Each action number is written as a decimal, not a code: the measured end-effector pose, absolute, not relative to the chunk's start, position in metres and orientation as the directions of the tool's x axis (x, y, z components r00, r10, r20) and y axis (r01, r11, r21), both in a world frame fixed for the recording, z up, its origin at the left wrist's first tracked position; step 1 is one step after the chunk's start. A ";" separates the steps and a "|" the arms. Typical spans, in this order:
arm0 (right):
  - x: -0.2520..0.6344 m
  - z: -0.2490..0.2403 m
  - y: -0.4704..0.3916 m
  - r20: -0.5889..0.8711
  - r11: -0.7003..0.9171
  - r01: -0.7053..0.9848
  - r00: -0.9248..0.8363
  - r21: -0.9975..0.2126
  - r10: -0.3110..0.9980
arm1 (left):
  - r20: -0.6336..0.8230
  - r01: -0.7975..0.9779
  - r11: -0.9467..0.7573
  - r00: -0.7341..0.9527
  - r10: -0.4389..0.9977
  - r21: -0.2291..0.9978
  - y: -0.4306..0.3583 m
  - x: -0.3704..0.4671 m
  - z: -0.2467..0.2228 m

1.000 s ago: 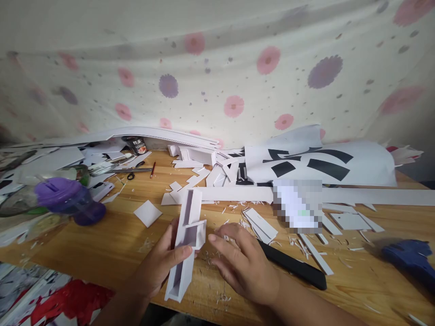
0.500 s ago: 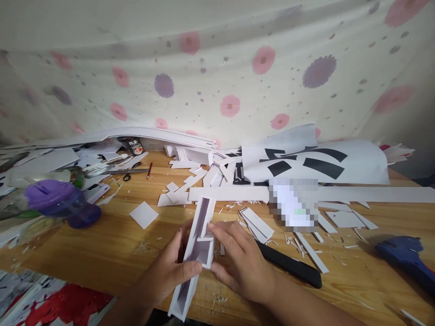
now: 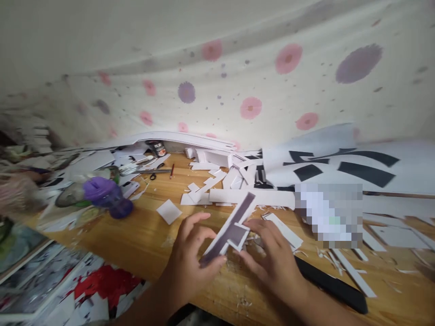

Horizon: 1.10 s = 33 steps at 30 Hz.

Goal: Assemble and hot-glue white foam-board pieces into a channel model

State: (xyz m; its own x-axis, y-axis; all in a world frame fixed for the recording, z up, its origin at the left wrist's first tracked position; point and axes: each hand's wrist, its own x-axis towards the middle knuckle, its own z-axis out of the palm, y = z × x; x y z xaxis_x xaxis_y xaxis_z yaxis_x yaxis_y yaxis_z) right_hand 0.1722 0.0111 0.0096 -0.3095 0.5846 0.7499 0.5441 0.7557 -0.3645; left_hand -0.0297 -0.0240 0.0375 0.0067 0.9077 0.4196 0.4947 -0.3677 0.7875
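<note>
Between my two hands, above the near edge of the table, is a white foam-board channel piece (image 3: 227,228), long and narrow with a small boxed section on its right side. It tilts up toward the right, its hollow side facing me in shadow. My left hand (image 3: 190,253) grips its lower left end, thumb below and fingers along the far edge. My right hand (image 3: 275,253) has fingertips and thumb at the boxed section, closed about its right side. The fingers hide part of the piece's lower end.
White board offcuts (image 3: 204,192) and thin shavings litter the wooden table (image 3: 142,240). A purple-lidded cup (image 3: 108,197) stands left, scissors (image 3: 153,174) behind it. A black bar-shaped object (image 3: 333,285) lies right, near a pixelated patch (image 3: 329,215). White sheets with black shapes (image 3: 365,174) lean behind.
The channel piece has been turned, its boxed section now facing right. My right hand has moved to that side. The view has swung left, so the scene sits farther right.
</note>
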 end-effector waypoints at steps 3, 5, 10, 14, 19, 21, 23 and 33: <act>0.172 0.004 0.016 0.774 0.745 0.556 -0.260 -0.368 0.577 | 0.564 0.647 -0.456 0.049 0.824 0.611 -0.025 -0.027 0.043; 0.171 0.002 0.017 0.785 0.739 0.568 -0.241 -0.363 0.571 | 0.621 0.698 -0.486 0.076 0.780 0.525 -0.025 -0.025 0.044; 0.170 0.004 0.017 0.798 0.730 0.594 -0.229 -0.339 0.557 | 0.596 0.719 -0.505 0.158 0.787 0.477 -0.023 -0.019 0.046; 0.169 0.007 0.016 0.803 0.730 0.599 -0.230 -0.328 0.550 | 0.576 0.697 -0.504 0.158 0.802 0.511 -0.020 -0.014 0.045; 0.166 0.008 0.014 0.818 0.735 0.596 -0.216 -0.322 0.534 | 0.597 0.716 -0.511 0.165 0.785 0.475 -0.020 -0.009 0.046; 0.166 0.007 0.013 0.820 0.728 0.602 -0.202 -0.328 0.536 | 0.627 0.718 -0.529 0.165 0.761 0.453 -0.020 -0.008 0.045; 0.165 0.007 0.012 0.826 0.722 0.608 -0.185 -0.329 0.533 | 0.672 0.722 -0.555 0.169 0.721 0.414 -0.019 -0.006 0.044; 0.167 0.008 0.014 0.808 0.766 0.531 -0.230 -0.363 0.543 | 0.735 0.793 -0.548 0.202 0.647 0.264 -0.015 -0.014 0.034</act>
State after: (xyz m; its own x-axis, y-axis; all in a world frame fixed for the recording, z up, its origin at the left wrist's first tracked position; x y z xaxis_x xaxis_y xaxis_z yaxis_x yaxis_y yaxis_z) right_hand 0.1667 0.0135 0.0085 -0.2295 0.5426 0.8080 0.5307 0.7657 -0.3634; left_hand -0.0139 -0.0151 0.0339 0.2024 0.6469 0.7352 0.7934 -0.5484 0.2641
